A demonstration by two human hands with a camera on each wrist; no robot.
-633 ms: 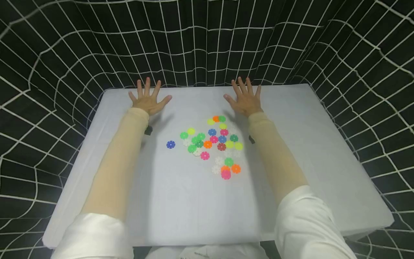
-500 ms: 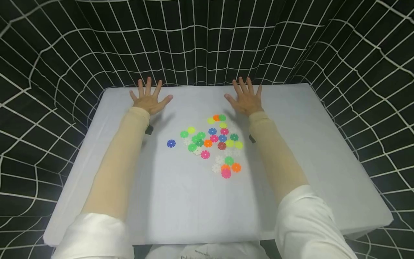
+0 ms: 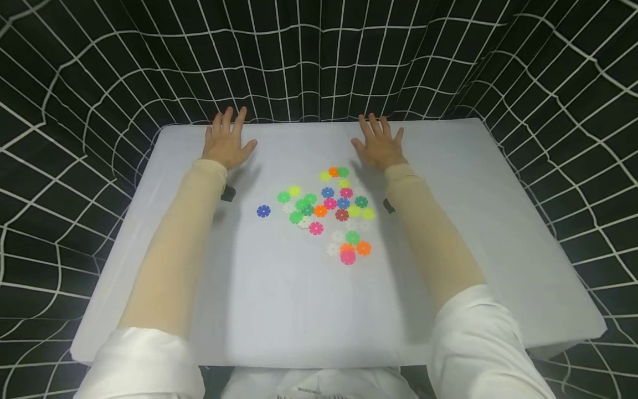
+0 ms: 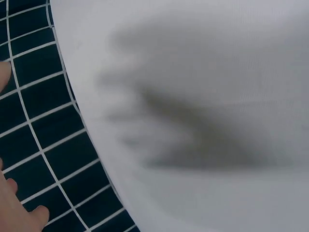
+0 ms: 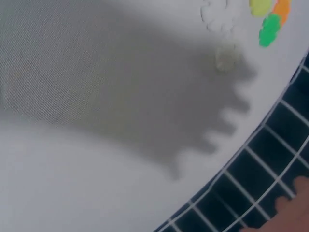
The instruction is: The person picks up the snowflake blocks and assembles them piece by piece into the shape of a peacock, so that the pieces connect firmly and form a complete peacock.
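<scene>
My left hand hovers over the far left part of the white table, fingers extended and holding nothing. Its shadow falls on the cloth in the left wrist view, with part of the hand at the lower left edge. Spread-fingered, my right hand is held above the far side, right of the middle, also without anything in it. Between the forearms lie several notched plastic discs, among them a dark blue disc on its own, a pink disc and a green disc near the right hand's shadow.
A white cloth covers the table. Dark walls with white netting stand behind and at both sides. Small dark devices sit under both wrists, such as the left wrist device. Some clear discs blend into the cloth.
The fingers of my left hand have drawn closer together, and the hand has turned slightly. My right hand has shifted a little. The whole head view has tipped, so the discs appear higher; they lie as before.
</scene>
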